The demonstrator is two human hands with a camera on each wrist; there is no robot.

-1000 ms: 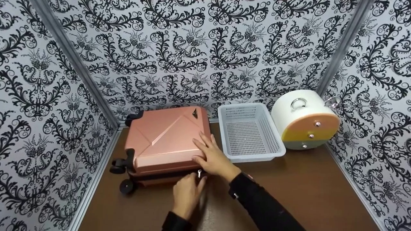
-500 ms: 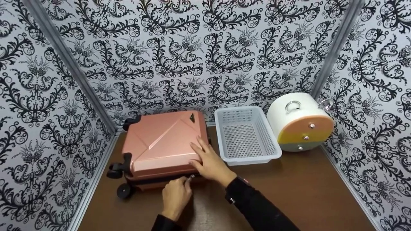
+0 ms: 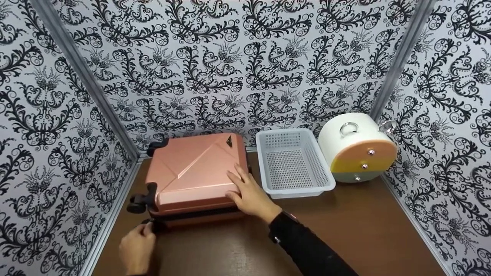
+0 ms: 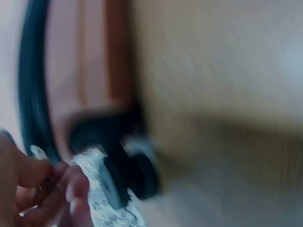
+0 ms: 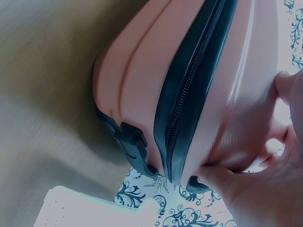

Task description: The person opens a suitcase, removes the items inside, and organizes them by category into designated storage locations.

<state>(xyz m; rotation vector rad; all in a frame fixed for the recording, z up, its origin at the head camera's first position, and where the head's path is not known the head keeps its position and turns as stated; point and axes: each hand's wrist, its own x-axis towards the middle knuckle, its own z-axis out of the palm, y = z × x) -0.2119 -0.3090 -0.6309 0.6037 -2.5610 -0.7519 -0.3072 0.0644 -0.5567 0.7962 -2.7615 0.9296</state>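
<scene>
A pink hard-shell suitcase [image 3: 199, 165] lies flat on the brown table, its wheels pointing left. Round its side runs a black zipper [image 5: 189, 90], whose teeth are joined along the stretch seen in the right wrist view. At the front left corner, beside the wheels, my left hand [image 3: 138, 245] pinches the small silver zipper pull [image 4: 38, 152] between thumb and fingers; the left wrist view is blurred. My right hand [image 3: 251, 193] rests with fingers spread on the lid's front right corner.
Right of the suitcase stands a light blue plastic basket [image 3: 295, 191] with perforated walls. Beyond it is a round white drawer box [image 3: 341, 126] with coloured drawer fronts and clear knobs. Patterned walls [image 3: 215, 69] enclose the table [image 3: 307, 237] at the back and sides.
My left hand has slid leftward along the suitcase's front side with the zipper pull, from near the right corner to the wheels. The right hand has kept its place on the lid.
</scene>
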